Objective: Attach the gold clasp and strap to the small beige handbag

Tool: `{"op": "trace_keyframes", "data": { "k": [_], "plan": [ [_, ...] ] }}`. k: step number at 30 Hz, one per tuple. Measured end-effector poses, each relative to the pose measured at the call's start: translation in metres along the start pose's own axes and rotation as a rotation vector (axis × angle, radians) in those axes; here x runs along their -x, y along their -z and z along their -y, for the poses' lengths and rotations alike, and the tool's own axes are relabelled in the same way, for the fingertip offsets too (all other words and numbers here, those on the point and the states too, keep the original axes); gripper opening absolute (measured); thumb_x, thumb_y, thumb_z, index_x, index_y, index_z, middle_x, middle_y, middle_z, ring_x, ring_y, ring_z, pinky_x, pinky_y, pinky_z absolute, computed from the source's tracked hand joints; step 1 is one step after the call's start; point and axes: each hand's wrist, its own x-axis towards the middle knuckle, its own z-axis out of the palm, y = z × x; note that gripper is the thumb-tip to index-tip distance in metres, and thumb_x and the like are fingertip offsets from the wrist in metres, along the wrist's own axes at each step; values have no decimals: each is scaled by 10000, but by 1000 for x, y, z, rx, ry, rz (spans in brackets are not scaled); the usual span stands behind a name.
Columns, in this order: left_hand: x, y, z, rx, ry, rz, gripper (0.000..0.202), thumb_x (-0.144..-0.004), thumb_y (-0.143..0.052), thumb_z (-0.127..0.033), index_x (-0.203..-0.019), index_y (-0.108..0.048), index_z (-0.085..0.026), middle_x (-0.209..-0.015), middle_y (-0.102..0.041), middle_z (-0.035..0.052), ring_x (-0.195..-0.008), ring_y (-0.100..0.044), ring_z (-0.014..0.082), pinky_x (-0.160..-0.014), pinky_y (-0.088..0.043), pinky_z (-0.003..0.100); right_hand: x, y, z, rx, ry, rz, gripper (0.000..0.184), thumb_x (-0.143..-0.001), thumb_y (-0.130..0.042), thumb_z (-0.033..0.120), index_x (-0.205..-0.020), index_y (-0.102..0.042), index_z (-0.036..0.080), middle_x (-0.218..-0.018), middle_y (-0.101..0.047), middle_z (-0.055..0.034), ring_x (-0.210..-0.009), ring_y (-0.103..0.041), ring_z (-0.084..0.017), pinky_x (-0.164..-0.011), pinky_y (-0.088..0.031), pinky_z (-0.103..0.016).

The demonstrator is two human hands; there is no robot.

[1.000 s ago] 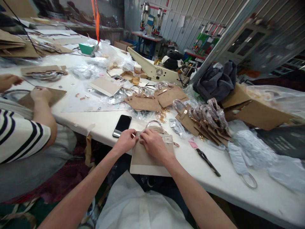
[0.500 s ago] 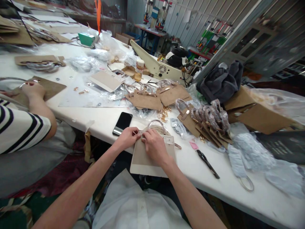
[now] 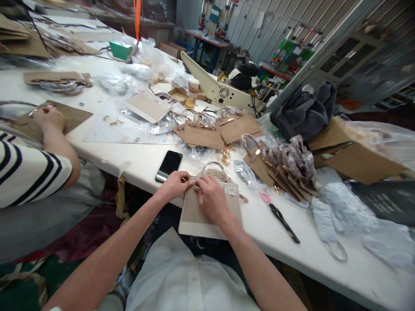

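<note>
My left hand (image 3: 175, 185) and my right hand (image 3: 211, 198) meet over the top edge of a beige bag panel (image 3: 207, 218) that overhangs the near edge of the white table (image 3: 324, 255). Both hands pinch with closed fingers at a small fitting on the panel's top left; the fitting itself is too small to name. A clear-wrapped curved handle (image 3: 212, 166) arches just beyond the panel. A black phone (image 3: 168, 165) lies left of my left hand.
Black pliers (image 3: 284, 223) lie right of the panel. Brown cardboard pieces with wrapped handles (image 3: 285, 166) are stacked at the right, more (image 3: 214, 129) beyond the phone. A person in a striped sleeve (image 3: 29, 172) works at the left. A cream machine (image 3: 214, 88) stands at the back.
My hands have stayed pinched at the panel's top edge, shifting only slightly. The person at the left drew a hand in toward the brown board.
</note>
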Motion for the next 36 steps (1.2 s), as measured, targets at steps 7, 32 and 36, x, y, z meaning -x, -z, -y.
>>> {"op": "trace_keyframes", "data": {
  "k": [7,32,36],
  "plan": [
    [2,0,2,83,80,15,309,-833,-694,-459,-710,-609,-189,-648,-549,-29,-650,-504,153,-607,-335,276,1,17,-16,-615,-151,-109,247,-1041,-636,173,-1189,-819,246,-1118,-796,-50,-1027,-742,-244,-944,-589,-372],
    [5,-3,1,55,104,-25,342,-823,-685,-479,-678,-578,-189,-641,-520,-35,-642,-470,144,-596,-311,275,6,24,-9,-435,-152,-203,157,-1015,-654,162,-1053,-796,218,-1088,-744,-80,-983,-705,-247,-803,-585,-343],
    [3,-3,1,30,122,-34,317,-814,-680,-473,-693,-619,-187,-651,-578,-15,-651,-515,161,-602,-337,278,42,49,-19,-132,-255,-107,128,-1004,-714,157,-1017,-796,254,-1046,-744,-47,-923,-705,-255,-797,-541,-375]
  ]
}}
